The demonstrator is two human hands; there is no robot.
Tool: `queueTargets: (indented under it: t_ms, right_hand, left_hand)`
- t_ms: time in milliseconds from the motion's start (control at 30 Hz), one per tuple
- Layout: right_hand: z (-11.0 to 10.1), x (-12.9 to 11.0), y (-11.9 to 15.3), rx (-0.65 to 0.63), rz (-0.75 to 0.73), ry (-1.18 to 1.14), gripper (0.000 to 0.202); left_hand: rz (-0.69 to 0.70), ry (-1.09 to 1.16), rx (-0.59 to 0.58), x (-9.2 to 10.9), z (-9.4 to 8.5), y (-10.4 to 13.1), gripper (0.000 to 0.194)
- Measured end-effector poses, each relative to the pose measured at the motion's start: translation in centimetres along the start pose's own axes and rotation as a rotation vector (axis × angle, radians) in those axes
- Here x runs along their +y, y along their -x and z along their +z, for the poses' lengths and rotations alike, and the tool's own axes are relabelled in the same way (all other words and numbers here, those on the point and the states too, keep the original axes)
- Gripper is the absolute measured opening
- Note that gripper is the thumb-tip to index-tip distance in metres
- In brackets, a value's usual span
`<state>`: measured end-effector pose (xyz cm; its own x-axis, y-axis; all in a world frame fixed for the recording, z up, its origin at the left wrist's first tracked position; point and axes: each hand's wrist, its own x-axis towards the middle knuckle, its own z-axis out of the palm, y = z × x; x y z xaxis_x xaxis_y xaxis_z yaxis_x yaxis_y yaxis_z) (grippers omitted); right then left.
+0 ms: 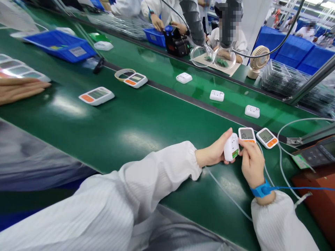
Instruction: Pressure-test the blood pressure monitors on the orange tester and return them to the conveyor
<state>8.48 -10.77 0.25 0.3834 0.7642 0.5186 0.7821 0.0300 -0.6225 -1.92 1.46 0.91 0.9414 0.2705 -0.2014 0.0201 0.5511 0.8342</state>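
Observation:
My left hand (213,153) grips a small white electronic display unit (231,147), held tilted with its back towards me. A green patch shows near the lower end of that back. Close against its right side is my right hand (251,160), fingers bent and pinched at the unit's edge; whatever they hold is hidden. A blue wrist strap (261,190) with a cord circles my right wrist. Just behind my fingers lies a display unit with lit digits and an orange button (246,134), partly covered. Beside it rests a similar display unit (267,138), face up.
Several white units, one here (216,95), lie face down on the green strip beyond the dark rail. Two display units, the nearer one (96,96), lie at left, by a tape roll (120,74). A co-worker's hand (21,90) rests far left. Thin cables (227,193) cross the bench.

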Motion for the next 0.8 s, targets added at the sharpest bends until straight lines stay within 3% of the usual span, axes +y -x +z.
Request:
queueTargets:
  t_ms: [167,467,800]
  right_hand:
    - [0.0,-0.4,-0.2,0.071,0.028,-0.013,0.014]
    - [-0.1,-1.0,0.0,0.026,-0.104,-0.033,0.010]
    - [-0.1,-1.1,0.0,0.026,-0.096,-0.038,0.009]
  left_hand:
    - [0.012,0.093,-0.049,-0.9,-0.6,-0.3,0.084]
    - [0.186,-0.077,0.005,-0.5,-0.3,0.1,0.077]
    - [0.197,-0.186,-0.001,-0.1,-0.1,0.4,0.073]
